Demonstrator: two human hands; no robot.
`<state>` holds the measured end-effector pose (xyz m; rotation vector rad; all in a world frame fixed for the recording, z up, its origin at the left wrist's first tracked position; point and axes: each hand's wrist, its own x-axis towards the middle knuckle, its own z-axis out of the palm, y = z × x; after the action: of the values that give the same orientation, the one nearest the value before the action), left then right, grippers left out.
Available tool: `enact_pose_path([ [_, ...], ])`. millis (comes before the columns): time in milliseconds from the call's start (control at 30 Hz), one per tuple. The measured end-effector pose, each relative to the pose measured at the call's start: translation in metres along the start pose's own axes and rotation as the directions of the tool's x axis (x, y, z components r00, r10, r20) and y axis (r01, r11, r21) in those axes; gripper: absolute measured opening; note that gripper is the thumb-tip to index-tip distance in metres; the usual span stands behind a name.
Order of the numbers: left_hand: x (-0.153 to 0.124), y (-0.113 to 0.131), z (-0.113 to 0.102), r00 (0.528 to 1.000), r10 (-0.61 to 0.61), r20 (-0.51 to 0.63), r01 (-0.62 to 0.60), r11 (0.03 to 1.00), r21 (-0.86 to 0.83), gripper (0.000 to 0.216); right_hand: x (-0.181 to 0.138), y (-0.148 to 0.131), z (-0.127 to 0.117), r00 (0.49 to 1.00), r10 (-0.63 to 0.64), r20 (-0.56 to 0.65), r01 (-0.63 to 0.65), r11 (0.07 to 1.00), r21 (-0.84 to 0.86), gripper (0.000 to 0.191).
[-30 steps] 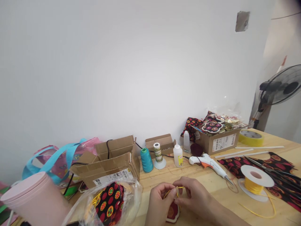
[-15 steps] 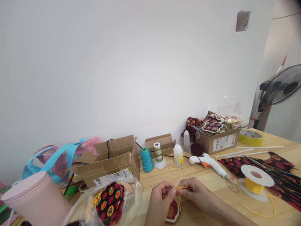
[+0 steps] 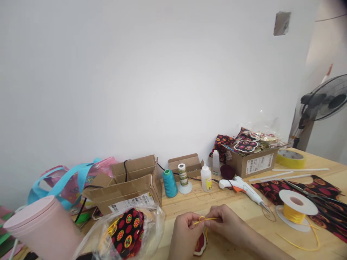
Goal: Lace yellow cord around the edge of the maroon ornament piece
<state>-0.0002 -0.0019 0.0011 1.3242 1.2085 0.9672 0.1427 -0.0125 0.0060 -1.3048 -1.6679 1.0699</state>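
Between my two hands runs a thin yellow cord (image 3: 202,218) with a small loop in it. My left hand (image 3: 187,231) pinches the cord at the loop's left side, thumb against fingers. My right hand (image 3: 223,221) pinches it to the right of the loop. Below them a dark red fabric piece with a scalloped cream edge (image 3: 200,245) shows in part; my left hand covers the rest. Some cord hangs down along its right side. Further right stands a white spool of yellow cord (image 3: 297,203), with a loose end lying on the wood.
A glue gun (image 3: 245,191), glue bottle (image 3: 206,177) and teal thread cone (image 3: 170,183) stand behind my hands. Scissors (image 3: 306,193) lie on patterned fabric at right. At left are a plastic bag (image 3: 157,225), an open carton (image 3: 127,195) and a pink canister (image 3: 42,227).
The loop in the cord has become smaller, and the cord to its right now runs straighter into my right hand. My left hand has shifted slightly right, covering more of the red piece.
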Motion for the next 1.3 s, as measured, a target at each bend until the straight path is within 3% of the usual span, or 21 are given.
enact_pose_path([
  [167, -0.001, 0.001, 0.003, 0.998, -0.065, -0.009, 0.065, 0.998, 0.014, 0.016, 0.000, 0.001, -0.004, 0.996, -0.061, -0.067, 0.049, 0.985, -0.167, 0.019],
  [533, -0.001, 0.006, 0.004, 0.996, -0.086, 0.016, 0.086, 0.996, -0.027, 0.012, 0.002, -0.019, -0.010, 0.969, 0.107, -0.222, -0.068, 0.982, 0.179, 0.024],
  [733, -0.001, 0.011, 0.003, 0.998, -0.065, -0.025, 0.063, 0.995, -0.077, 0.017, 0.006, -0.010, -0.010, 0.960, 0.076, -0.269, -0.017, 0.977, 0.214, 0.024],
  [867, 0.001, 0.010, 0.001, 0.997, -0.077, -0.011, 0.076, 0.993, -0.096, 0.022, 0.006, -0.005, -0.008, 0.974, 0.053, -0.219, 0.001, 0.971, 0.239, 0.021],
  [1100, -0.001, 0.010, -0.001, 1.000, -0.021, 0.020, 0.023, 0.997, -0.076, 0.023, 0.001, -0.006, 0.001, 0.984, -0.130, -0.123, 0.134, 0.990, 0.031, 0.018],
  [1300, 0.000, 0.008, 0.000, 0.996, -0.075, 0.049, 0.079, 0.993, -0.085, 0.021, 0.001, -0.004, -0.003, 0.965, -0.244, -0.095, 0.224, 0.957, -0.183, 0.016],
])
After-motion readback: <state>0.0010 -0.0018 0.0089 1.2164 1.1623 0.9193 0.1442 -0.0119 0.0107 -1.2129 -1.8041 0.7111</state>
